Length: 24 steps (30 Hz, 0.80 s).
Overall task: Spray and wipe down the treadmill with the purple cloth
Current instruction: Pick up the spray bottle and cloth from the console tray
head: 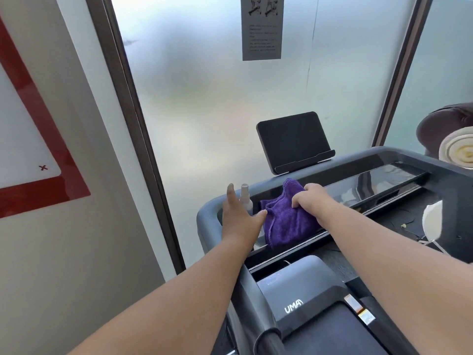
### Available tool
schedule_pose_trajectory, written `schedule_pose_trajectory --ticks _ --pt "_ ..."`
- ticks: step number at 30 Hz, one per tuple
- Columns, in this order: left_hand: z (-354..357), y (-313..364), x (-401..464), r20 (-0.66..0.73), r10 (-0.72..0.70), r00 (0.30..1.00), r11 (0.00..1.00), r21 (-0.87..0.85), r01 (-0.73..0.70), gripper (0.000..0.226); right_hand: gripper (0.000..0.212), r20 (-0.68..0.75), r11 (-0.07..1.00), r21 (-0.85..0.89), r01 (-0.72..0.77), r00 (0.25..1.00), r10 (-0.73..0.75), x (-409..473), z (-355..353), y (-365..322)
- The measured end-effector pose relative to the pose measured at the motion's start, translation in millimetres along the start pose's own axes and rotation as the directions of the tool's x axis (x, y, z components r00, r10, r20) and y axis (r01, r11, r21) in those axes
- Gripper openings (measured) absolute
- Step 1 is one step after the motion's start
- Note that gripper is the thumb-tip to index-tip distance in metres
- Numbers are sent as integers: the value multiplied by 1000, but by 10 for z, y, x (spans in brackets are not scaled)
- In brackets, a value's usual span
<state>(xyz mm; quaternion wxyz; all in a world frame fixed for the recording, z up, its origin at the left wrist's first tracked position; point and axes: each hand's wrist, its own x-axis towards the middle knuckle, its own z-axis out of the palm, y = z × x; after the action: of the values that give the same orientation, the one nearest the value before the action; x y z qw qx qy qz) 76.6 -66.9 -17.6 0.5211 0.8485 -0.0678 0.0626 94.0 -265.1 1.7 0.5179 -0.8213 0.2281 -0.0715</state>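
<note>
Right hand [311, 199] pinches purple cloth [286, 224] bunched on treadmill [399, 160] console tray, likely ready to wipe. Left hand [239, 213] spread, fingers straight, reaching toward spray bottle [245, 198] just left of cloth, apparently to grab it.

Cloth, plastic, glass

Purple cloth [286, 224] is plush and matt; treadmill [409, 160] frame smooth grey plastic; its console panel [371, 180] glossy black; window [230, 98] frosted.
</note>
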Motion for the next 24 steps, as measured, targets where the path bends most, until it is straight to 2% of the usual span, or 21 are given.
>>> schedule_pose_trajectory --ticks 3,5,7,9,15,20,22,24 --pt "30 36 19 -13 -83 996 996 -27 83 87 18 -9 1000 9 -1 1000 1 -6 1 36" --pt "34 27 26 -20 -114 993 993 -6 114 68 18 -14 1000 8 -3 1000 3 -11 -5 57" --pt "43 9 19 -19 -101 995 994 47 102 46 18 -14 1000 10 -8 1000 8 -13 -10 78" --pt "50 0 8 -14 -70 997 994 81 71 34 18 -9 1000 15 -9 1000 9 -24 -12 82" --pt "34 2 -18 20 -59 998 998 36 58 30 20 -6 999 47 -6 1000 7 -101 -20 -16" --pt "-12 22 -11 38 11 999 1000 18 -12 29 19 -34 983 184 9 999 -3 -172 -46 -132" --pt "-11 44 -12 88 2 996 998 -63 4 27 21 -65 969 247 28 998 -13 -207 -57 -183" --pt "-14 66 -6 200 -86 976 960 -244 135 23 22 -87 958 281 54 996 -31 -246 -54 -229"
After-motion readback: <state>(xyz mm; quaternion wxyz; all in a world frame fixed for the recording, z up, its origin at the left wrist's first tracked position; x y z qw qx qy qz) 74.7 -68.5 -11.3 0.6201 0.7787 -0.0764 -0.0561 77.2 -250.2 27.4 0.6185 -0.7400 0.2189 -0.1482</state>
